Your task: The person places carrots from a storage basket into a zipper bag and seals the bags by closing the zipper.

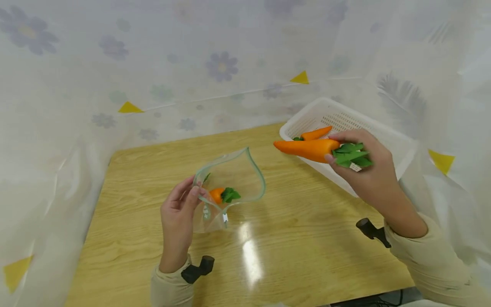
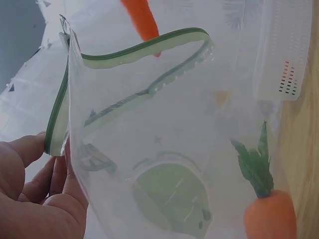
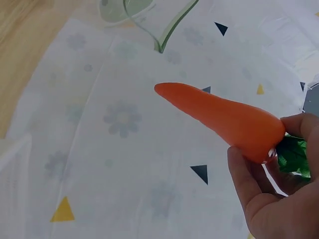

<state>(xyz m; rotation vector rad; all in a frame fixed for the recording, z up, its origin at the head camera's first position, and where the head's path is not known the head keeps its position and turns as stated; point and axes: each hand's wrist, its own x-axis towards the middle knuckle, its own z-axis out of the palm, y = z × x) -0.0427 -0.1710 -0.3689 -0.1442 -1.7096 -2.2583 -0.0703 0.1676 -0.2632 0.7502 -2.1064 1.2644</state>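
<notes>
My left hand [image 1: 179, 213] pinches the rim of a clear zip bag [image 1: 238, 170] with a green zip edge, its mouth spread wide. Inside the bag lies a toy carrot [image 2: 270, 216] with green leaves, seen through the plastic. My right hand [image 1: 370, 168] grips another orange carrot [image 1: 307, 149] at its leafy end, thumb and fingers about the thick top, the tip pointing left toward the bag. In the right wrist view this carrot [image 3: 219, 117] hangs well apart from the bag's green edge. A third carrot [image 1: 317, 133] lies in the white basket [image 1: 368, 125] behind.
The basket, with perforated walls, stands at the right back of the wooden table [image 1: 142, 179]. White flower-patterned sheeting [image 1: 184, 59] encloses the table at the back and sides. Dark cables [image 1: 383, 298] show at the lower right beyond the table's front edge.
</notes>
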